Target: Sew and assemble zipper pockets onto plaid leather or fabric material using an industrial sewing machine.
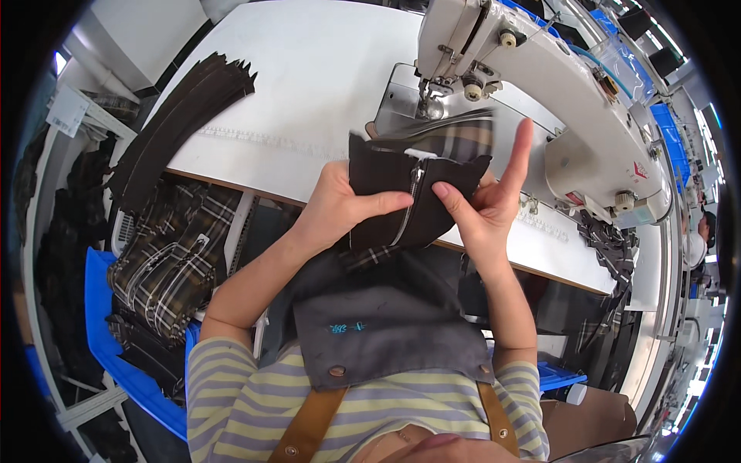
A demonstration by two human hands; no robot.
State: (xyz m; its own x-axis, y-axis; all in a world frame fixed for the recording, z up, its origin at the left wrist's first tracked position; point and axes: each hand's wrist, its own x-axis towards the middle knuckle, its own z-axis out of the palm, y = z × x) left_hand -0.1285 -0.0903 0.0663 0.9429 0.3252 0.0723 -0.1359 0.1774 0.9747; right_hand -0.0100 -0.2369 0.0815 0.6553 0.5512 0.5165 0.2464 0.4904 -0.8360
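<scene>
Between my hands I hold up a dark brown fabric piece [378, 174] with a metal zipper [410, 199] running down its middle. A white strip shows at the zipper's top end, and plaid cloth [455, 139] rises behind it, partly blurred. My left hand [340, 202] grips the left edge, its thumb lying flat beside the zipper. On the right side my right hand [490, 208] pinches the piece with its thumb in front, index finger pointing up. The fingers behind the fabric are hidden. Just beyond stands the sewing machine's needle area [432, 104].
A white sewing machine [594, 131] fills the right of the white table [309, 69]. Dark fabric strips [181, 123] lie at the table's left. Below them, plaid pieces [174, 266] sit over a blue bin [100, 309]. Dark scraps [614, 247] hang off the right edge.
</scene>
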